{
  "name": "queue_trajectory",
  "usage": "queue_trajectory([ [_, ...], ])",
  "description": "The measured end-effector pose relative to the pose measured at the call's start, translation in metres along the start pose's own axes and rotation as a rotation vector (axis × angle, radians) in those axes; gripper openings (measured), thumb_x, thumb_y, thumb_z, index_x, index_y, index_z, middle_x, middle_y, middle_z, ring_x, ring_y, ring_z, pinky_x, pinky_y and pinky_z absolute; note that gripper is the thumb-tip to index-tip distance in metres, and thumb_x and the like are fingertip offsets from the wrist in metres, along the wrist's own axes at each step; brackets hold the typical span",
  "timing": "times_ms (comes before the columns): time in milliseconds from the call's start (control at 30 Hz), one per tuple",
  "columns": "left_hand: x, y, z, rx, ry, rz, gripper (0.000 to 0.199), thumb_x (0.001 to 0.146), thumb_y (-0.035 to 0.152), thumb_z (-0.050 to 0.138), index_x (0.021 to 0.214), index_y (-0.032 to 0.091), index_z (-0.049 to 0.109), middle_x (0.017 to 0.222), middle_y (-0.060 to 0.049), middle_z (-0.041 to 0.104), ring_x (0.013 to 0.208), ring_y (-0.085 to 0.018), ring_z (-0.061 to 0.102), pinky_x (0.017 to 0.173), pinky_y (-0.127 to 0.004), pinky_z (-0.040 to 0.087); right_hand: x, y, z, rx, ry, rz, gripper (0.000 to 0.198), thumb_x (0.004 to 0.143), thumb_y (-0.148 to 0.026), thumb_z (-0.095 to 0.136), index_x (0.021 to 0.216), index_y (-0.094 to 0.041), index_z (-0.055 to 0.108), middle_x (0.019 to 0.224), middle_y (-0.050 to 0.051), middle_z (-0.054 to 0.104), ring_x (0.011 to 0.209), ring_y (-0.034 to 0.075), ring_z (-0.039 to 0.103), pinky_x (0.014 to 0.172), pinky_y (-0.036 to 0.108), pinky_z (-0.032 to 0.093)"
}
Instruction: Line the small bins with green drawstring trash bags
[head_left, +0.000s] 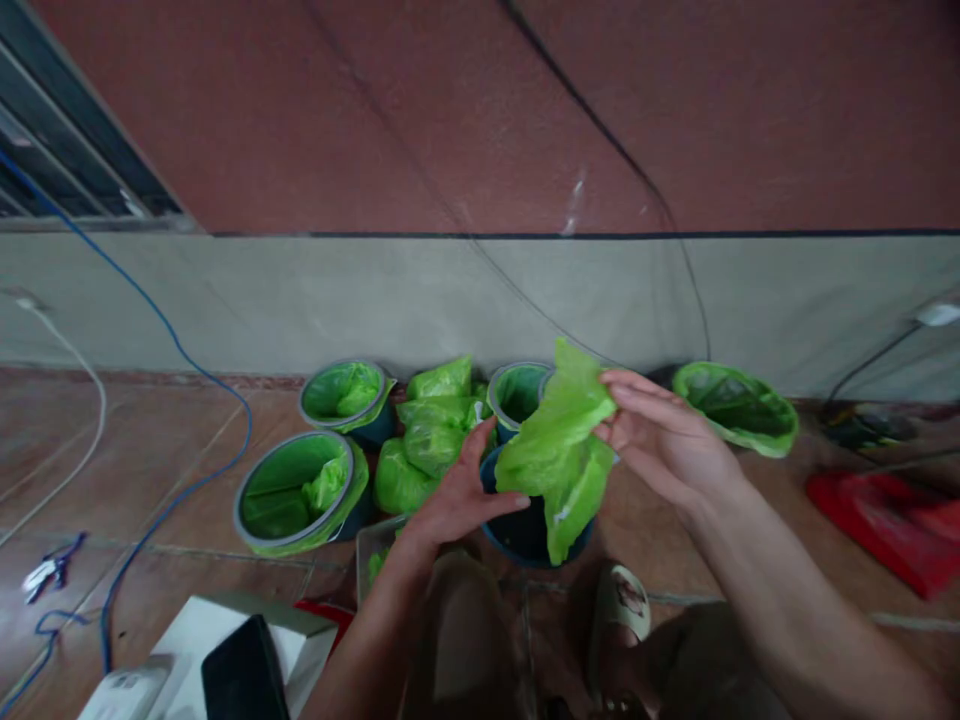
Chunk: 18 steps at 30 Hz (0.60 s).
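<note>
A crumpled green plastic bag (562,450) hangs from my right hand (667,430), pinched between thumb and fingers. My left hand (472,490) is held open to the left of the bag, thumb and fingers apart, and holds nothing. Below the bag stands a dark blue bin (517,535) with no liner visible on its rim; the bag hides part of it. Behind it is another bin (517,392) lined in green. Several filled green bags (435,430) are heaped to the left of these bins.
Two green-lined bins (296,490) stand on the left, and a green-lined bin (735,405) is by the wall. A white box (225,620) carries a black phone (244,675). A blue cable (180,490) crosses the tiled floor. Something red (885,520) lies at right.
</note>
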<state>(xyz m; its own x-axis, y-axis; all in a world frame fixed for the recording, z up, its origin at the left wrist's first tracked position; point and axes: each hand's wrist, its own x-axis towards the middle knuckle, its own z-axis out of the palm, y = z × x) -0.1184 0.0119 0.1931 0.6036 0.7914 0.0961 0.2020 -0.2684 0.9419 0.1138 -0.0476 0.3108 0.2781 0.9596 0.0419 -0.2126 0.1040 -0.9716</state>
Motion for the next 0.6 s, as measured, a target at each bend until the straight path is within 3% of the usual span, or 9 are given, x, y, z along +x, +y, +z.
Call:
queue_trajectory([
  [33, 0.013, 0.025, 0.014, -0.046, -0.043, 0.074, 0.1, 0.066, 0.036, 0.084, 0.153, 0.024, 0.036, 0.147, -0.011, 0.052, 0.132, -0.029, 0.051, 0.11, -0.042, 0.042, -0.002, -0.008, 0.001, 0.003, -0.037, -0.016, 0.022, 0.073, -0.036, 0.077, 0.092, -0.025, 0.073, 0.081, -0.001, 0.07, 0.071, 0.013, 0.066, 0.066, 0.026, 0.055],
  [100, 0.034, 0.059, 0.042, -0.073, -0.042, 0.101, 0.061, 0.078, 0.036, 0.073, 0.135, 0.022, 0.059, 0.125, -0.008, 0.069, 0.112, -0.026, 0.064, 0.1, -0.039, 0.049, -0.005, -0.019, -0.004, -0.072, -0.058, -0.088, 0.035, 0.073, -0.04, 0.078, 0.104, -0.024, 0.072, 0.089, 0.0, 0.071, 0.077, 0.014, 0.067, 0.074, 0.029, 0.056],
  [133, 0.043, 0.066, 0.055, -0.077, 0.041, 0.055, 0.04, 0.083, 0.035, 0.066, 0.119, 0.019, 0.069, 0.111, -0.008, 0.074, 0.1, -0.025, 0.068, 0.094, -0.038, 0.052, -0.008, -0.021, -0.012, -0.144, -0.02, -0.141, 0.043, 0.073, -0.043, 0.078, 0.111, -0.024, 0.069, 0.095, 0.002, 0.071, 0.08, 0.015, 0.067, 0.077, 0.031, 0.056],
  [200, 0.056, 0.069, 0.076, -0.11, 0.198, -0.062, 0.023, 0.084, 0.034, 0.062, 0.094, 0.016, 0.074, 0.092, -0.009, 0.077, 0.085, -0.024, 0.07, 0.082, -0.036, 0.055, -0.019, -0.016, -0.033, -0.325, 0.145, -0.224, 0.055, 0.075, -0.048, 0.075, 0.123, -0.023, 0.063, 0.111, 0.006, 0.069, 0.088, 0.019, 0.067, 0.08, 0.035, 0.056],
  [300, 0.066, 0.061, 0.095, -0.29, 0.325, -0.194, 0.022, 0.081, 0.035, 0.065, 0.088, 0.017, 0.074, 0.082, -0.007, 0.076, 0.076, -0.022, 0.071, 0.072, -0.032, 0.055, -0.041, 0.015, -0.063, -0.634, 0.355, -0.149, 0.068, 0.078, -0.057, 0.069, 0.131, -0.018, 0.055, 0.123, 0.015, 0.064, 0.1, 0.026, 0.066, 0.085, 0.042, 0.054],
  [400, 0.067, 0.057, 0.109, -0.433, 0.327, -0.242, 0.026, 0.076, 0.038, 0.069, 0.089, 0.015, 0.074, 0.078, -0.006, 0.076, 0.072, -0.022, 0.071, 0.068, -0.03, 0.055, -0.052, 0.059, -0.075, -0.836, 0.287, -0.006, 0.075, 0.076, -0.057, 0.069, 0.134, -0.013, 0.051, 0.125, 0.019, 0.063, 0.113, 0.033, 0.063, 0.094, 0.048, 0.05],
  [500, 0.067, 0.052, 0.122, -0.499, 0.311, -0.28, 0.032, 0.071, 0.04, 0.074, 0.09, 0.014, 0.074, 0.076, -0.006, 0.075, 0.071, -0.022, 0.071, 0.066, -0.03, 0.055, -0.043, 0.096, -0.08, -0.806, 0.197, 0.121, 0.063, 0.074, -0.04, 0.071, 0.129, -0.016, 0.055, 0.118, 0.016, 0.068, 0.11, 0.032, 0.064, 0.094, 0.046, 0.05],
  [600, 0.072, 0.041, 0.125, -0.512, 0.309, -0.334, 0.035, 0.067, 0.037, 0.076, 0.093, 0.013, 0.073, 0.075, -0.005, 0.075, 0.071, -0.022, 0.071, 0.067, -0.031, 0.056, -0.027, 0.116, -0.099, -0.597, 0.212, 0.18, 0.043, 0.067, -0.019, 0.067, 0.11, -0.018, 0.065, 0.103, 0.008, 0.074, 0.096, 0.026, 0.068, 0.087, 0.04, 0.052],
])
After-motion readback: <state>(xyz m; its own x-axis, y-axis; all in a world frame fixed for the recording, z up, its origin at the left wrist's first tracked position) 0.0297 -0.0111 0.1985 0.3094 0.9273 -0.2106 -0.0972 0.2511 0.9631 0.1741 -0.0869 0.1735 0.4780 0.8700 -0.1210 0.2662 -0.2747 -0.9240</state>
